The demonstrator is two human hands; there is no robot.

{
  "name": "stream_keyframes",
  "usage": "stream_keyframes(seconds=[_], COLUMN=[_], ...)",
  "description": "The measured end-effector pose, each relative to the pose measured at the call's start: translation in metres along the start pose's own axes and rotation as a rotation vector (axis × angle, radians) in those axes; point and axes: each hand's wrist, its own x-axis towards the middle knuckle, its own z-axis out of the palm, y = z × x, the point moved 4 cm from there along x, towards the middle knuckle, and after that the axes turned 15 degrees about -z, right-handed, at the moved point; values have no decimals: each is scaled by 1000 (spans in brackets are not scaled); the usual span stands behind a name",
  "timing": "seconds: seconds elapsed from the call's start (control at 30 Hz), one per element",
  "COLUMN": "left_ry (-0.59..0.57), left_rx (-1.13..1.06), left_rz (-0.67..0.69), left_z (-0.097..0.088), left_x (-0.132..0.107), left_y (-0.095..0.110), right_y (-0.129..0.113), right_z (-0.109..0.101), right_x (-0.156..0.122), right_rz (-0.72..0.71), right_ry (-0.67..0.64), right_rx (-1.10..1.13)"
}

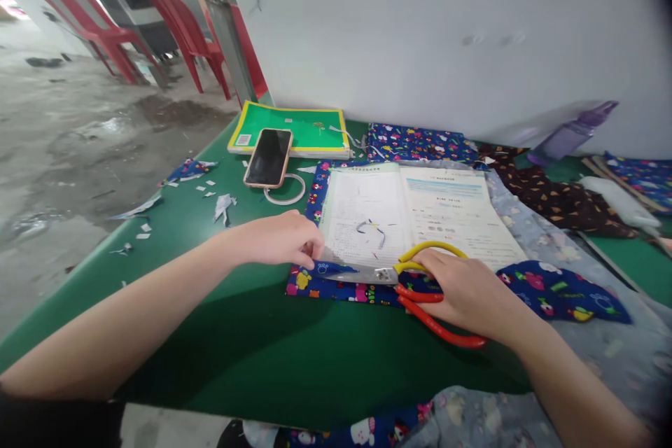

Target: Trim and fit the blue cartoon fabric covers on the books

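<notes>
My right hand (467,290) is closed around the handles of a pair of scissors (388,276), one handle yellow and one red. Their blades point left along the lower edge of an open book (367,217). Under the book lies dark blue patterned fabric (362,294), part of it showing at the blades. My left hand (288,241) pinches a corner of this fabric just beyond the blade tips. Small dark thread-like scraps (375,231) lie on the left page. The blades partly hide the fabric edge.
On the green table (210,336) a phone (268,157) rests against a green book (299,127), near a white ring-shaped strap (288,192). Paper scraps (225,208) are strewn at left. Brown fabric (551,192) and a purple bottle (570,133) are at right, by the wall.
</notes>
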Motion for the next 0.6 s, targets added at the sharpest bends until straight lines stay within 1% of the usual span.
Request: stream_keyframes(seconds=[0.13, 0.27, 0.47, 0.6], left_ry=[22, 15, -9, 2], left_rx=[35, 60, 44, 87], left_rz=[-28, -49, -9, -49], left_z=[-1, -1, -3, -3], left_x=[-1, -2, -1, -1], left_y=[0, 1, -2, -4], right_y=[-2, -3, -4, -4], right_z=[1, 2, 4, 6], right_x=[3, 5, 7, 7], right_rz=[5, 0, -20, 3], right_ry=[-24, -31, -19, -40], right_rx=[-4, -1, -24, -40])
